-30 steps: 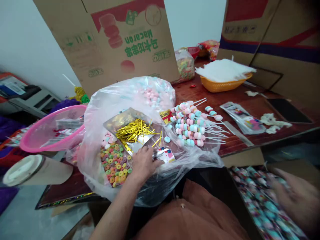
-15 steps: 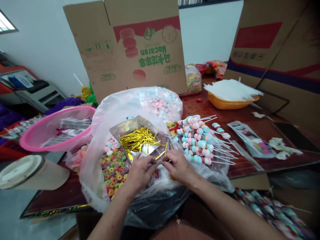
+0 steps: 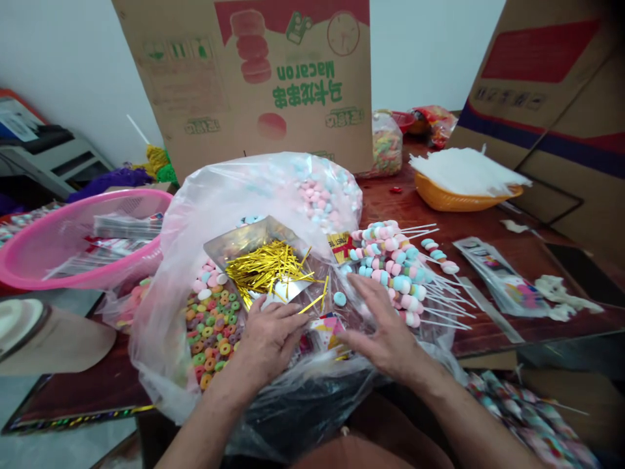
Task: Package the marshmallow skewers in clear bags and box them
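Note:
My left hand [image 3: 267, 337] rests on a big clear plastic bag [image 3: 166, 260] of sweets, fingers curled near a small printed packet [image 3: 326, 329]. My right hand [image 3: 383, 329] lies beside it with fingers stretched out, next to the packet and a pile of pastel marshmallow skewers [image 3: 390, 264]. Just beyond both hands a tray of gold twist ties [image 3: 266, 264] sits on the bag. Colourful ring candies [image 3: 212, 322] show through the plastic left of my left hand.
A pink basket [image 3: 63, 244] stands at the left, an orange basket of white sheets [image 3: 463, 185] at the back right. Cardboard boxes [image 3: 254, 78] line the back. Printed sleeves [image 3: 495, 277] lie on the wooden table [image 3: 488, 241]. Wrapped skewers [image 3: 527, 410] fill a box at lower right.
My right hand came in from the lower right to the packet beside my left hand, then opened its fingers toward the skewers. The view shifted a little.

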`<action>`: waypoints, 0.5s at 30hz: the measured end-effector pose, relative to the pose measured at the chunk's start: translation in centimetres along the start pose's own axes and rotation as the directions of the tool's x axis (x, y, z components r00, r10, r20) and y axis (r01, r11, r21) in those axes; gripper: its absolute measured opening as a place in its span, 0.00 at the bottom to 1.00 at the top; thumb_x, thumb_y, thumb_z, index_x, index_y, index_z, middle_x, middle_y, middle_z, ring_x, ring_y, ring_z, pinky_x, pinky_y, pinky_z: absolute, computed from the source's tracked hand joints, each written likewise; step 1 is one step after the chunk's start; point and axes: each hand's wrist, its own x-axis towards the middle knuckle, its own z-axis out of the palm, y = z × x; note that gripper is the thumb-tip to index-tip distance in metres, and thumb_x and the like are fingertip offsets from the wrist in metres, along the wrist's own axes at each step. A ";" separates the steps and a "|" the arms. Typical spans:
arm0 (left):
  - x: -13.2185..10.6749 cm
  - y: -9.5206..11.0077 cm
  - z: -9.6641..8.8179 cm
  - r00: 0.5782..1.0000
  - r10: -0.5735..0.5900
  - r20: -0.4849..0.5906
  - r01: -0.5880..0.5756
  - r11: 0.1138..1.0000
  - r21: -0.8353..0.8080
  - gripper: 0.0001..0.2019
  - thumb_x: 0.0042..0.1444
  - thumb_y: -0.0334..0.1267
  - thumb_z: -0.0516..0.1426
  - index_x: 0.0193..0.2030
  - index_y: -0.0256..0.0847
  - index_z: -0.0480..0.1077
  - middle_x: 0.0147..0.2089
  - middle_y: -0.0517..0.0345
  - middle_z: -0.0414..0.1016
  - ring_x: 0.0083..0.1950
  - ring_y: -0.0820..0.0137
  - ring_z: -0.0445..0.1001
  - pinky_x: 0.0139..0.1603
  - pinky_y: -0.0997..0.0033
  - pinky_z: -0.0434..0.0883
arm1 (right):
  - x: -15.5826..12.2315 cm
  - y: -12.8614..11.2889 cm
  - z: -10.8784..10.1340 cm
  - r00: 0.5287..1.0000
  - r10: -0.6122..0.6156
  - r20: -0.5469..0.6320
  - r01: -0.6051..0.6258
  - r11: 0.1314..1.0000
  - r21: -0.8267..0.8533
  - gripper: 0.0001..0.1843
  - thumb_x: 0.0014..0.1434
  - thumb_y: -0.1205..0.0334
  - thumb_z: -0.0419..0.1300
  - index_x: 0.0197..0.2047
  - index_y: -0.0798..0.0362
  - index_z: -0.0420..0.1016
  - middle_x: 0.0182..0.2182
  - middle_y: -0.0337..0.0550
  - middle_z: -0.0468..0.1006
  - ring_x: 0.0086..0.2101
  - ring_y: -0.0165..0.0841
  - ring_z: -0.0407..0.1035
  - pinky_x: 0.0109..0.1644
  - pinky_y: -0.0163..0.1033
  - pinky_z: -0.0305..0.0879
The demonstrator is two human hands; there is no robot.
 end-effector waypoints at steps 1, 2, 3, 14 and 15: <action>0.2 0.3 -0.6 0.999 0.040 0.024 -0.039 0.999 -0.014 0.13 0.59 0.35 0.49 0.44 0.49 0.73 0.45 0.56 0.78 0.45 0.65 0.73 0.56 0.51 0.53 | 0.1 -0.6 0.3 0.997 -0.055 0.054 0.053 0.998 0.024 0.21 0.54 0.57 0.61 0.51 0.52 0.67 0.48 0.51 0.71 0.50 0.41 0.62 0.54 0.49 0.59; 0.3 0.6 -1.0 0.997 0.065 0.035 -0.064 0.998 -0.020 0.13 0.59 0.34 0.49 0.45 0.49 0.73 0.46 0.56 0.77 0.46 0.65 0.73 0.56 0.52 0.54 | 0.2 -1.0 0.7 0.993 -0.091 0.078 0.087 0.995 0.056 0.15 0.56 0.59 0.59 0.47 0.52 0.69 0.43 0.48 0.74 0.46 0.39 0.65 0.51 0.47 0.61; 0.4 1.0 -1.2 0.997 0.071 0.025 -0.071 0.997 -0.012 0.13 0.59 0.34 0.49 0.45 0.48 0.73 0.47 0.55 0.77 0.46 0.64 0.73 0.56 0.52 0.55 | 0.3 -1.4 1.2 0.992 -0.100 0.076 0.094 0.992 0.086 0.07 0.58 0.62 0.57 0.41 0.52 0.71 0.35 0.45 0.75 0.40 0.37 0.67 0.46 0.45 0.62; 0.5 2.8 1.5 0.998 -0.053 0.038 0.062 0.947 -0.314 0.08 0.57 0.37 0.50 0.33 0.42 0.70 0.31 0.56 0.75 0.34 0.67 0.73 0.34 0.70 0.70 | -0.5 -2.4 0.0 0.985 0.045 0.168 -0.085 0.967 0.240 0.03 0.58 0.67 0.55 0.37 0.53 0.68 0.33 0.42 0.72 0.36 0.32 0.65 0.39 0.36 0.61; 0.5 2.9 1.2 0.999 -0.040 0.037 0.049 0.958 -0.282 0.08 0.57 0.37 0.51 0.32 0.42 0.70 0.32 0.55 0.75 0.35 0.65 0.74 0.35 0.68 0.70 | -0.4 -2.5 -0.2 0.985 0.046 0.168 -0.089 0.961 0.263 0.04 0.58 0.68 0.53 0.35 0.53 0.68 0.30 0.40 0.71 0.33 0.30 0.64 0.37 0.35 0.60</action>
